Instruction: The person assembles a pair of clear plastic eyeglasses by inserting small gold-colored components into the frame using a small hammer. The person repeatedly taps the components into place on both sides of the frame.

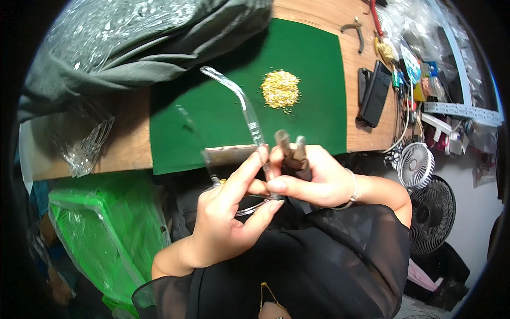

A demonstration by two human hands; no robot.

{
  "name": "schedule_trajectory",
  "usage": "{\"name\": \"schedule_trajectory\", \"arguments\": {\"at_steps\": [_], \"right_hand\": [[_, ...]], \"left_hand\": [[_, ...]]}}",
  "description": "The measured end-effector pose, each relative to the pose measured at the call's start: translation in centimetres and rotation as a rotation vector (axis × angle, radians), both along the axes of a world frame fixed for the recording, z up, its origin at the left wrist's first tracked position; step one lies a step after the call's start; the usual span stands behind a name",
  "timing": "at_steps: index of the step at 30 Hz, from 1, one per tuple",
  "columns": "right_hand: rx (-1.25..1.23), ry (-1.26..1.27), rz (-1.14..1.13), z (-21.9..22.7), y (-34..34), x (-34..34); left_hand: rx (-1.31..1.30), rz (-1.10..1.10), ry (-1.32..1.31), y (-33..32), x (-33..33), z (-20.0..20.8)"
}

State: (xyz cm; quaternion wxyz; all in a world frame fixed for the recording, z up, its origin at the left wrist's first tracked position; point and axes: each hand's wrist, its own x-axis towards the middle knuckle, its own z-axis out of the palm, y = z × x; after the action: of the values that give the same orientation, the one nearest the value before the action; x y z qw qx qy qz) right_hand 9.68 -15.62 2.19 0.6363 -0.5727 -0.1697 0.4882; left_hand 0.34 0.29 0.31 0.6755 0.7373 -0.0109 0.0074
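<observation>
My left hand (226,218) is closed on a clear eyeglass frame (246,104), pinching it near a hinge corner. One temple reaches up over the green mat (319,69), its curved tip far from me. The other temple is blurred, to the left. My right hand (326,178) is closed around a brownish, two-pronged tool that looks like pliers (295,158), prongs pointing away from me. Its thumb and fingertip meet the frame beside my left fingers. Whether a small part sits between the fingertips is hidden. Beyond my hands lies a heap of tiny gold-coloured pieces (281,89).
A grey cloth (212,40) with a pile of clear frames (122,32) covers the back left. More clear frames (87,138) lie at the left edge, above a green crate (101,228). On the right are pliers (359,34), a black case (375,94) and fans (416,166).
</observation>
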Motion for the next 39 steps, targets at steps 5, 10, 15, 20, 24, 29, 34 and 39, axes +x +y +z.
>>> {"name": "schedule_trajectory", "arguments": {"at_steps": [5, 10, 15, 20, 24, 29, 34, 39], "right_hand": [[-0.085, -0.083, -0.009, -2.1, -1.8, -0.8], [-0.517, -0.959, -0.028, -5.3, -6.1, 1.1], [-0.753, -1.198, -0.211, -10.3, -6.3, 5.2], [-0.71, -1.152, -0.237, -10.9, -6.3, 5.1], [-0.759, -1.209, -0.175, -11.0, -5.4, 5.8], [-0.696, -1.133, -0.165, -11.1, -5.6, 6.2], [-0.403, -0.724, -0.243, -5.1, -4.1, 3.5], [0.137, -0.937, -0.098, -0.7, -0.8, 1.3]], "left_hand": [[0.109, -0.04, -0.1, -0.2, 0.3, -1.0], [-0.36, 0.015, -0.036, 1.8, -0.9, -1.8], [-0.268, -0.054, -0.048, 0.8, -0.3, -1.1], [-0.365, -0.03, -0.111, 1.0, -0.2, -1.8], [-0.213, -0.102, -0.088, 0.2, 0.4, -1.6], [-0.174, -0.087, -0.098, -0.1, 0.4, -1.4], [-0.178, -0.043, -0.035, 0.2, 0.7, -1.0], [-0.268, -0.031, -0.058, -0.5, 0.6, -1.4]]}}
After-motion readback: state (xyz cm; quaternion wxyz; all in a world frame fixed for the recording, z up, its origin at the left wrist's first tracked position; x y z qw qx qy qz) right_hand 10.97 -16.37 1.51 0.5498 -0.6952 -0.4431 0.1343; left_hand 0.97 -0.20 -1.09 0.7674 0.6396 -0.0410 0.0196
